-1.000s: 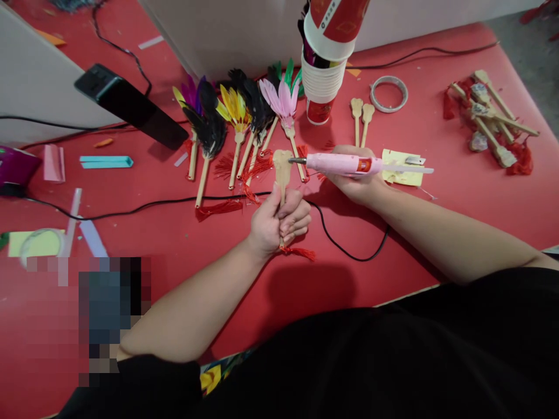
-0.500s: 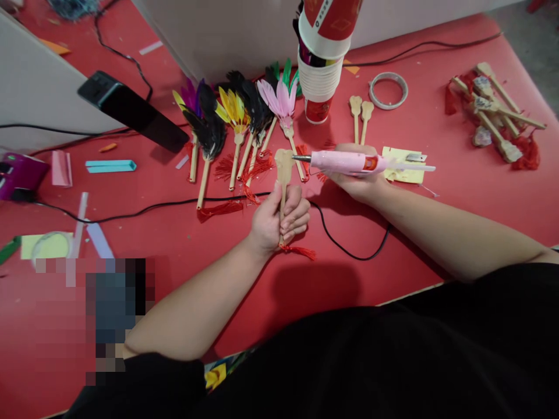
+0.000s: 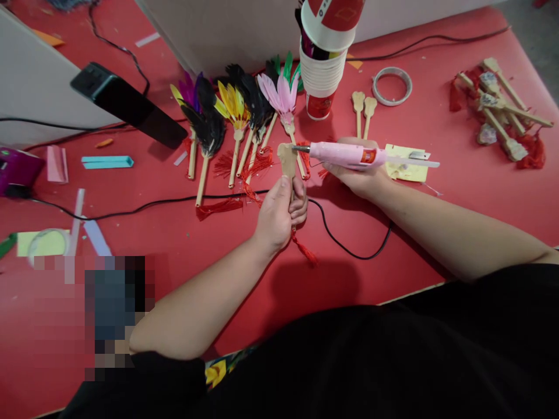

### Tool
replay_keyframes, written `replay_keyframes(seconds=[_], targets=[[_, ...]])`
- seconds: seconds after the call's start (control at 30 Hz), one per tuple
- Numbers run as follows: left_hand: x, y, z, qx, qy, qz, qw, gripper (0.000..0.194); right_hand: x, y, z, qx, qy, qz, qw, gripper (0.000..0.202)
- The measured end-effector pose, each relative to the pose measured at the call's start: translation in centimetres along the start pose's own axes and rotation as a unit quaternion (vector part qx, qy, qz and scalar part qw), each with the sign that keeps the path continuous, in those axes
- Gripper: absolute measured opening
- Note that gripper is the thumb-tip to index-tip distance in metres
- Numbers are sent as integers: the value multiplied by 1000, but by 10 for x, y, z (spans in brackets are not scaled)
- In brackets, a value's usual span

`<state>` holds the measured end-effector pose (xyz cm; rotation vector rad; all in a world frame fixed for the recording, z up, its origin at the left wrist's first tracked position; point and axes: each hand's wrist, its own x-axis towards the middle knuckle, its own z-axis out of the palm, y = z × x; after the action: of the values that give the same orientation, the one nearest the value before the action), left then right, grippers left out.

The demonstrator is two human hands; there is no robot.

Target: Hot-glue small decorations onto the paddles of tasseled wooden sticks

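Note:
My left hand point(image 3: 283, 208) is closed round the handle of a small wooden fan frame point(image 3: 287, 160), its flat head up and a red tassel point(image 3: 305, 251) hanging below. In my right hand point(image 3: 358, 171) is a pink hot glue gun point(image 3: 345, 156), lying level with a clear glue stick point(image 3: 414, 162) jutting from its back. The metal nozzle point(image 3: 301, 149) points left and meets or nearly meets the frame's head. Just beyond lie feather fans with pink point(image 3: 282, 99), yellow point(image 3: 233, 107) and black point(image 3: 210, 116) feathers. Two bare wooden frames point(image 3: 358, 107) lie behind my right hand.
Stacked paper cups point(image 3: 322, 73) stand at the back, near a tape roll point(image 3: 392, 86). Tasselled wooden sticks point(image 3: 502, 110) are piled at right. A black power bank-like block point(image 3: 131, 107) leans at left. A black cable point(image 3: 174, 203) crosses the red table; yellow paper point(image 3: 408, 169) lies by my right wrist.
My left hand has turned slightly and its thumb has shifted up the handle. The tassel now hangs more downward. The glue gun's nozzle stays at the frame's head.

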<state>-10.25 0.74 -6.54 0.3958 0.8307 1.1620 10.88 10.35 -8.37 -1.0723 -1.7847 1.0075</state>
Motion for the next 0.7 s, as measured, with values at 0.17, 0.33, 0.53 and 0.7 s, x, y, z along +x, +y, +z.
replay_keyframes(seconds=[0.17,0.33,0.53,0.7], targets=[[0,0,-1,-9,-5,4,1000,53,-2,-2,0,-1,-4,-47,999,61],[3,0,-3,-28,1,-23,999,53,-2,-4,0,-37,-15,-44,998,54],[3,1,-2,-40,12,-40,998,54,-1,-5,-3,-66,-34,-24,997,50],[0,4,3,-62,32,-48,996,57,-1,-2,-2,-49,-32,-1,998,54]])
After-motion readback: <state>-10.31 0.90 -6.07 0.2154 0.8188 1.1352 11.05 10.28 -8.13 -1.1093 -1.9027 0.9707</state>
